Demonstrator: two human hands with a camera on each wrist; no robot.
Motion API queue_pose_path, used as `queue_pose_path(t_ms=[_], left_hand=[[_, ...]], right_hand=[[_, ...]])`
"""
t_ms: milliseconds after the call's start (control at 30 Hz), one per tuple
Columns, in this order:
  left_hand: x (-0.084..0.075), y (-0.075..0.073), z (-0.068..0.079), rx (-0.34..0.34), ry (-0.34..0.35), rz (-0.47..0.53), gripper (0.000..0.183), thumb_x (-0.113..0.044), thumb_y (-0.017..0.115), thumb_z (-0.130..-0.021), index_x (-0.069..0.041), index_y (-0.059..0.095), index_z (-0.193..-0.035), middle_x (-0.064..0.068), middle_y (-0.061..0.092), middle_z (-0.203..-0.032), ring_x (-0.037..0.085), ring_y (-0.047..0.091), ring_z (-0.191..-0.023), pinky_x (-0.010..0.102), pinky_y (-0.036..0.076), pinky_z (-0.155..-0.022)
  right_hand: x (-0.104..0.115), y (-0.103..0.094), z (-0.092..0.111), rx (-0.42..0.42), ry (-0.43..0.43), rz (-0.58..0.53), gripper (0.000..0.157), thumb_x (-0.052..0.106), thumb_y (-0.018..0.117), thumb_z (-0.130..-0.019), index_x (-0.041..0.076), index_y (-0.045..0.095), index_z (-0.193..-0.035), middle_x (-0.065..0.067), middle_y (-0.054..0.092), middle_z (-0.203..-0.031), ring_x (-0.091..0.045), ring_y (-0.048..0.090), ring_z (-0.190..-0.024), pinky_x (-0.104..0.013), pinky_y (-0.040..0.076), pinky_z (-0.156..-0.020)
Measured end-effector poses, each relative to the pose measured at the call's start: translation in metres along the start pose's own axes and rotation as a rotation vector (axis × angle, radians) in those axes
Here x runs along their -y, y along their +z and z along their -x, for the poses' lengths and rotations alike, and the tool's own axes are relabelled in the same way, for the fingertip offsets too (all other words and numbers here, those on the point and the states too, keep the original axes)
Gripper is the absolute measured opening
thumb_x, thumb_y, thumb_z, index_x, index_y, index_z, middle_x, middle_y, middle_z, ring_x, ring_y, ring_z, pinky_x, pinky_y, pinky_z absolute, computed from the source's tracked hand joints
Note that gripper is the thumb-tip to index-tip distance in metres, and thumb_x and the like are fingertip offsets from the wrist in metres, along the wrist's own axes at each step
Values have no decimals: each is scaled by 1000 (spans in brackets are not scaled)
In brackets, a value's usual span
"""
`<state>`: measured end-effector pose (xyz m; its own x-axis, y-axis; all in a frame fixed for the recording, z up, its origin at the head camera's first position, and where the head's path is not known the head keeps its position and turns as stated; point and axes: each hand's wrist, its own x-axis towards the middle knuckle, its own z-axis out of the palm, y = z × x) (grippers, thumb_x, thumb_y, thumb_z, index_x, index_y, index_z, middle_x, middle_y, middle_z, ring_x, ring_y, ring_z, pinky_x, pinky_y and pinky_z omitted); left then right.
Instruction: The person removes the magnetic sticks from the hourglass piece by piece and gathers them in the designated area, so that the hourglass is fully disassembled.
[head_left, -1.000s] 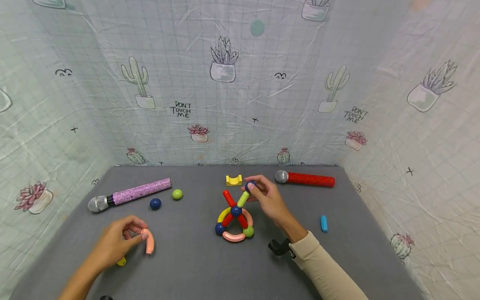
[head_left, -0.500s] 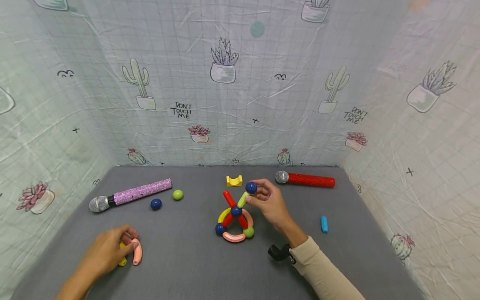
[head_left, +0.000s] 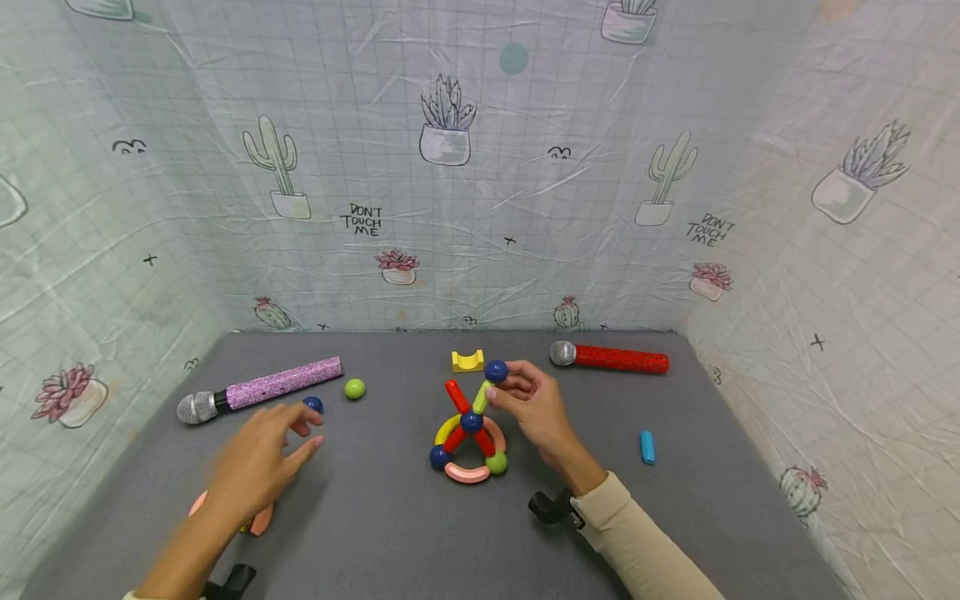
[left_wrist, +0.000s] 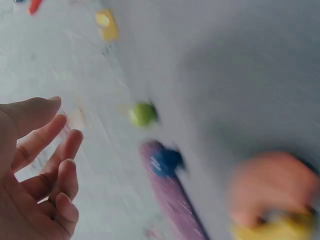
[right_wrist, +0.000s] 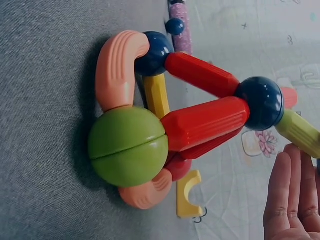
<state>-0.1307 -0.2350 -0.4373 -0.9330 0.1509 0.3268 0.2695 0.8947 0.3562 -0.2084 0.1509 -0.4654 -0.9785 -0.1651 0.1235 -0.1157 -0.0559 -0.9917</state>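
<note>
A structure of magnetic balls and sticks stands mid-table: a blue ball (head_left: 472, 422) on top of red sticks (right_wrist: 205, 122), with a green ball (right_wrist: 128, 146) and curved pink and yellow sticks in its base ring. From the top ball a lime-green stick (head_left: 482, 400) slants up, capped by another blue ball (head_left: 496, 372). My right hand (head_left: 536, 412) pinches this lime stick just under its ball. My left hand (head_left: 258, 462) hovers over the table's left side, fingers spread and holding nothing. Curved pink sticks (head_left: 262, 521) and a yellow piece (left_wrist: 275, 227) lie beneath it, partly hidden.
A purple microphone (head_left: 285, 383), a loose blue ball (head_left: 313, 404) and a loose green ball (head_left: 355, 388) lie at left. A yellow arch block (head_left: 468, 361) and a red microphone (head_left: 622, 358) sit at the back. A light-blue stick (head_left: 647, 447) lies at right.
My left hand set a curved pink stick beside the yellow piece, let go and moved forward and right. My right thumb slid from the blue ball down to the lime stick.
</note>
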Motion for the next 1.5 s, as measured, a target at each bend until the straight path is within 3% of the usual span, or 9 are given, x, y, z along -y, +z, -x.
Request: queue_pose_path(t_ms=[133,400,633,767,900,1000,1133,1300,1500], left_hand=[[-34,7,-26,-16,70,49,21,-20,85,-92,-21,75,-110,-2,72,-99,19,62,-91,39,53,-77],[-108,23,-82,4,273,131,33,-24,87,-91,-18,74,-121,1,72,-106,22,60,-101,41,51,-86],[-138,44,-117,93,403,162,45,-18,85,-92,-21,71,-134,3,71,-119,22,57,-107,41,52,-90],[-144,53,-128,175,442,170,46,-12,82,-94,-23,70,-138,4,69,-122,23,55,-108,40,51,-89],[-145,59,-130,187,449,174,44,-10,82,-93,-21,70,-134,4,68,-118,23,55,-107,40,52,-89],[-145,62,-129,146,437,180,42,-11,84,-92,-20,70,-130,4,68,-118,24,56,-108,40,53,-89],[-144,64,-125,63,393,178,39,-16,84,-92,-19,68,-128,3,67,-117,24,56,-108,40,53,-88],[-130,58,-117,-27,325,199,40,-19,85,-92,-17,70,-129,3,65,-114,24,58,-109,40,51,-89],[-93,46,-113,-68,230,185,43,-22,85,-93,-16,70,-133,5,67,-115,25,59,-105,42,51,-88]], right_hand=[[2,3,-2,-6,3,33,37,10,81,-94,7,68,-129,-23,73,-114,-24,74,-93,-39,64,-90],[2,7,-5,7,-29,89,34,12,80,-96,10,71,-129,-22,73,-114,-17,71,-94,-26,60,-87],[2,10,-6,28,-34,94,30,13,79,-97,7,73,-126,-19,75,-111,-16,72,-93,-28,61,-86],[0,10,-7,38,-16,99,24,13,79,-97,3,75,-118,-13,75,-106,-19,73,-91,-33,63,-87],[-2,9,-8,48,-11,101,20,13,79,-97,0,75,-113,-10,76,-102,-31,74,-93,-38,64,-87],[-1,8,-8,51,-25,96,17,12,78,-98,0,76,-111,-13,77,-102,-43,74,-96,-47,64,-89],[-1,8,-8,57,-40,97,18,12,77,-99,1,76,-113,-16,76,-105,-46,74,-98,-54,62,-90],[-4,7,-6,63,-38,117,21,15,77,-99,4,76,-117,-17,76,-107,-41,74,-97,-44,64,-88],[-7,7,-5,63,-46,117,22,13,78,-98,5,75,-118,-15,76,-107,-29,75,-93,-37,64,-85]])
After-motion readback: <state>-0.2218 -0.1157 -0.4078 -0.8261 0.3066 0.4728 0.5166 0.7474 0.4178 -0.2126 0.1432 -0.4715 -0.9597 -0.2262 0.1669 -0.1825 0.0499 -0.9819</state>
